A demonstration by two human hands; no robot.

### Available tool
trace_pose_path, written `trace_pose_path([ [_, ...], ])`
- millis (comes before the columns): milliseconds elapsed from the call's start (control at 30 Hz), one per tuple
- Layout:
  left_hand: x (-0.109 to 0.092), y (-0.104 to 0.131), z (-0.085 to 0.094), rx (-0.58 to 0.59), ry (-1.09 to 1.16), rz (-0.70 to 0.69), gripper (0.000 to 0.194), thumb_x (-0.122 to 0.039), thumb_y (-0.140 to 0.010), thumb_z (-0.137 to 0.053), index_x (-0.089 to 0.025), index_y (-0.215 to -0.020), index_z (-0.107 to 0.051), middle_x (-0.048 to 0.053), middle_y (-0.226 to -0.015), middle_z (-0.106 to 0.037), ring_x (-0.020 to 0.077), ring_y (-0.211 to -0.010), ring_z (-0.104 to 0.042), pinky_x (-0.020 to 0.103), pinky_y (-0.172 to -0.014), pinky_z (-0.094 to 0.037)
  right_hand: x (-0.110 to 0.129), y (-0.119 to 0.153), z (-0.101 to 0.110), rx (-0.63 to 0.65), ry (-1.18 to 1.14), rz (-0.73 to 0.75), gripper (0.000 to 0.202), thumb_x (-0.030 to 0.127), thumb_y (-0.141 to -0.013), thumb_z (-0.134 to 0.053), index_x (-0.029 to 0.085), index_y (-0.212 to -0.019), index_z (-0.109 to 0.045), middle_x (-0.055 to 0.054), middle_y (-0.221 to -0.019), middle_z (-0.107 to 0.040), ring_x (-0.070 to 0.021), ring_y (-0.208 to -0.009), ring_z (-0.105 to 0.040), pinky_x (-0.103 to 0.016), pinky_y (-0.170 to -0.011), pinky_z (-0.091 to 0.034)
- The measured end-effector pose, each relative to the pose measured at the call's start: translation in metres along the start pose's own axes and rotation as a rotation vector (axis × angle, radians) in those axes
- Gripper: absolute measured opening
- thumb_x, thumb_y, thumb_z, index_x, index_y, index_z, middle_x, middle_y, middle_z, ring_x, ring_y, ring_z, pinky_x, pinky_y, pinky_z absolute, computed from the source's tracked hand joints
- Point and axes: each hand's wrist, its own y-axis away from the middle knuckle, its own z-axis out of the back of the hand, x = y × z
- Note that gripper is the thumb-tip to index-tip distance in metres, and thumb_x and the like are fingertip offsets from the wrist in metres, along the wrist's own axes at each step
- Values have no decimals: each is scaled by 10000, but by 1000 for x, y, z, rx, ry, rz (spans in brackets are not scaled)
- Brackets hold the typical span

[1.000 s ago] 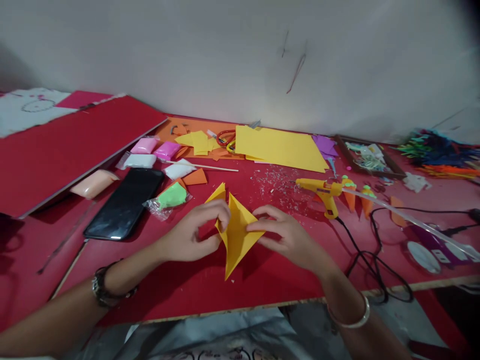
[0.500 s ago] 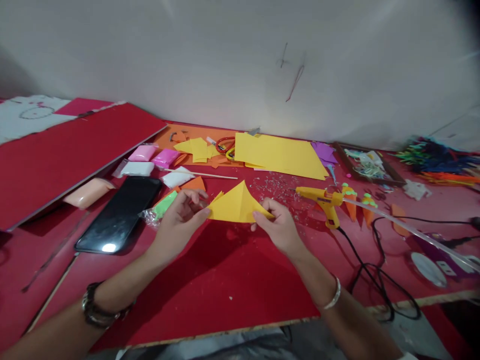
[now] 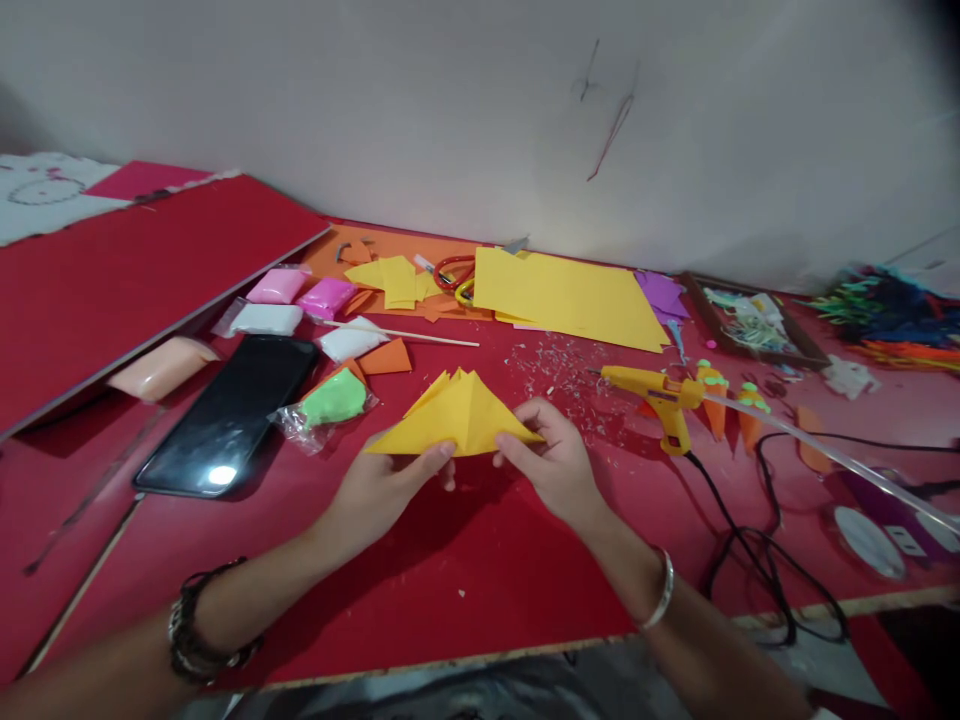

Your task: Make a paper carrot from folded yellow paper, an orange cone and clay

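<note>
A folded piece of yellow paper (image 3: pixel 461 415) is held up above the red table, its peak pointing away from me and its straight edge toward me. My left hand (image 3: pixel 397 485) grips it near the middle of that edge, thumb on top and the other fingers mostly hidden beneath. At the right corner, my right hand (image 3: pixel 551 455) pinches the paper between thumb and fingers. Just beyond my left hand lies a bag of green clay (image 3: pixel 334 397), with an orange paper piece (image 3: pixel 387 356) behind it.
Left are a black phone (image 3: pixel 229 415) and several clay packs (image 3: pixel 277 285). A yellow glue gun (image 3: pixel 660 395) with a trailing black cable (image 3: pixel 750 540) lies right. Yellow sheets (image 3: pixel 574 300), scissors (image 3: pixel 456 272) and a tray (image 3: pixel 757 320) stand near the wall. Bits of scrap litter the table.
My left hand has slid from the paper's left end inward under its near edge. The paper's left corner now spreads out over that hand, and more layers show at its peak.
</note>
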Motion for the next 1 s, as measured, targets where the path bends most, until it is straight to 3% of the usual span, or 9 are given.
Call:
trace_pose_path([
  [133,1,4,-3,-102,41,-3,301,-359,-780,-501,-174,-549,-555,-3,-594,-592,131,-631,-572,219,-658,-478,-7,1,-6,-78,-240,-24,442,220,-665,-668,276,-1051,-460,20,-905,-584,-93,-721,-589,-225,-666,-476],
  [300,-1,6,-9,-77,116,25,198,-341,-747,-548,-165,-664,-587,4,-652,-640,131,-605,-589,213,-609,-486,-6,3,-13,219,-277,-113,87,261,-723,-611,176,-739,-606,1,-650,-623,-122,-603,-598,-278,-661,-490],
  [500,-2,3,-8,-101,52,24,210,-331,-731,-554,-157,-616,-579,0,-585,-626,131,-554,-580,216,-564,-482,-3,4,-13,88,-171,-145,93,253,-719,-607,160,-724,-610,18,-602,-607,-84,-556,-565,-215,-583,-464],
  [600,2,2,-9,-92,41,14,212,-323,-743,-548,-154,-621,-582,0,-595,-629,125,-574,-583,209,-583,-477,-5,4,-13,97,-143,-151,107,254,-725,-595,158,-678,-596,20,-608,-590,-72,-550,-540,-199,-564,-460],
  [833,10,1,-9,-47,134,-12,148,-288,-726,-586,-142,-751,-569,-18,-602,-601,85,-514,-552,176,-518,-446,-9,6,-17,146,-196,-100,99,253,-701,-627,199,-783,-615,20,-720,-615,-92,-651,-574,-218,-639,-489],
  [1000,8,0,-9,1,194,-39,100,-250,-714,-598,-159,-744,-571,-13,-667,-600,91,-580,-568,181,-559,-464,-13,6,-14,134,-22,-41,135,267,-714,-623,194,-828,-618,-11,-793,-629,-129,-737,-584,-272,-712,-476],
])
